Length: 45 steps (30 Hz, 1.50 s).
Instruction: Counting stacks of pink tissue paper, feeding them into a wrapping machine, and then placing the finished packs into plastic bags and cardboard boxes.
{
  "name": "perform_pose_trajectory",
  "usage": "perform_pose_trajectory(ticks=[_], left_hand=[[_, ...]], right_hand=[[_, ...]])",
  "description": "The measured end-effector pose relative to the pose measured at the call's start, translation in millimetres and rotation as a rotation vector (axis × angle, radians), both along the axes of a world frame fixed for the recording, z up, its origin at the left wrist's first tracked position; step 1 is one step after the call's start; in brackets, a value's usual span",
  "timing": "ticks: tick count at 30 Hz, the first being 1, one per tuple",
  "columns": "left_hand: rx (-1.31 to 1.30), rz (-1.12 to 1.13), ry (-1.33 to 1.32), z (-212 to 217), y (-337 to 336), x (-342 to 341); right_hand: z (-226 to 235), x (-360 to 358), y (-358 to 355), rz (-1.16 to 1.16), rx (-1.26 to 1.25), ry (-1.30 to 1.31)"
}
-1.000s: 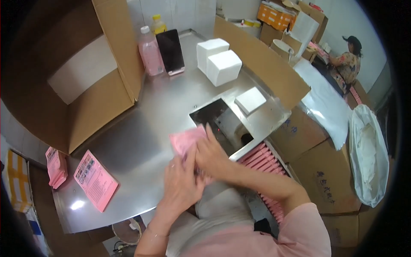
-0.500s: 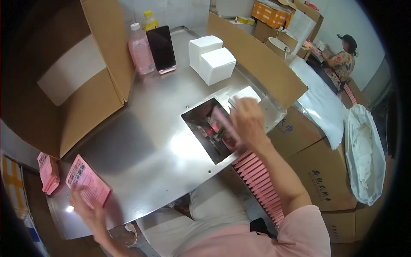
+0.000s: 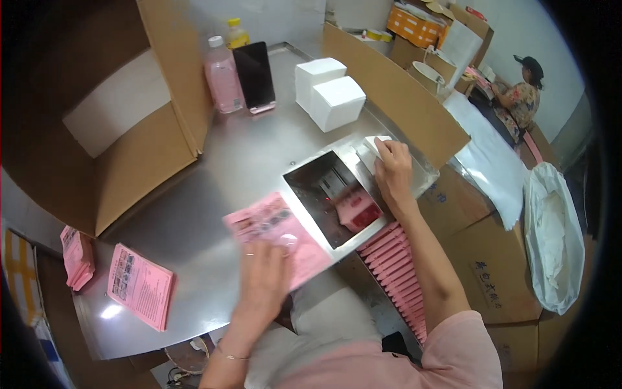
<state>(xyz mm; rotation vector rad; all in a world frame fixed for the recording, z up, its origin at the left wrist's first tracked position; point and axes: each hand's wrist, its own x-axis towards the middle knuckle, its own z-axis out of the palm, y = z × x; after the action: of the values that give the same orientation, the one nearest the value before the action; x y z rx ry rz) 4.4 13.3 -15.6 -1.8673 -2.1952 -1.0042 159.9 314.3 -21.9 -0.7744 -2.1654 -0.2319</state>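
My left hand (image 3: 262,275), a little blurred, is closed on a flat pink printed bag (image 3: 277,217) beside the square opening. Its fingers lie over the bag's near part and the thumb side is hard to make out. At the far right edge of the opening, my right hand (image 3: 395,170) pinches a small stack of white folded tissues (image 3: 376,144); much of the stack is behind the fingers. Inside the dark opening (image 3: 311,188) a pink packet (image 3: 358,209) sits tilted, next to metal parts with a small red light.
A pile of pink bags (image 3: 139,285) and a second bundle (image 3: 78,259) lie at left. White tissue blocks (image 3: 338,102), a phone (image 3: 254,76) and a pink bottle (image 3: 223,78) stand behind. An open carton (image 3: 146,152) flanks the steel table; pink packets (image 3: 395,279) line up below right.
My left hand has come right from the pile with one pink bag. My right hand has shifted slightly right onto the white tissues. The pink packet has dropped from beside it into the opening.
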Motion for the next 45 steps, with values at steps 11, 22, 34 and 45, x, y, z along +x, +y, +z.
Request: perform_pose_trajectory(ticks=[11,22,34,45], left_hand=[[-0.092,0.336,0.083,-3,-6,3],[-0.157,0.444,0.205,5,-2,-2],[-0.176,0.293,0.121,13,2,0],[-0.005,0.267,0.092,3,10,-4]], right_hand=[[10,-93,-179,0.627,-0.078,-0.481],[-1,-9,-30,-0.044,-0.13,-0.244],[94,-100,36,-0.103,0.21,0.177],[44,-138,55,-0.032,0.043,-0.101]])
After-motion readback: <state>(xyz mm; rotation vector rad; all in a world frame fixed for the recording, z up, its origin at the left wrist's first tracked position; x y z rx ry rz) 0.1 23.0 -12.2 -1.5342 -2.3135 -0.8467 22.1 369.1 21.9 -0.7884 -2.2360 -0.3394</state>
